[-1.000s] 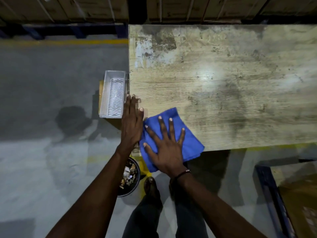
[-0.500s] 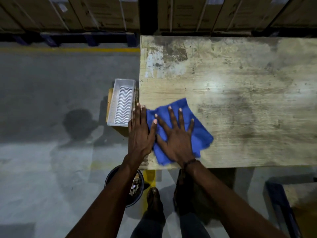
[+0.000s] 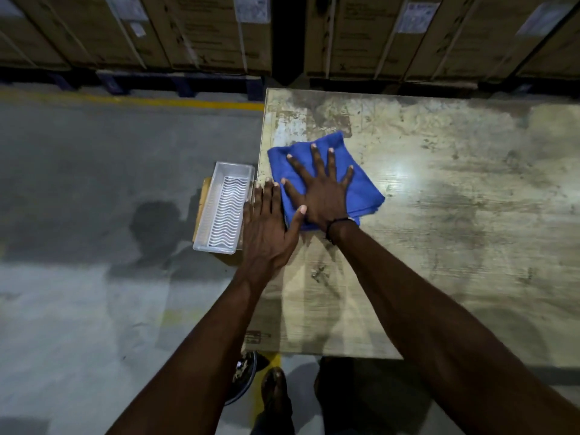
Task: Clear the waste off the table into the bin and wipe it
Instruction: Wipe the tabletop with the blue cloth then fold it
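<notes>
blue folded cloth lies near the left edge of the worn, stained wooden table, pressed flat under the right hand, fingers splayed wide. the left hand rests flat beside it, fingers straight. a clear plastic tray sits just left of the table.

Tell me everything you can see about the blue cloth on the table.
The blue cloth looks like soft towelling, folded into a rough square with layered edges at its right corner. It lies flat near the table's left edge, toward the far corner. The right hand presses on it, fingers spread straight. The left hand lies beside it, thumb at its edge.
</notes>
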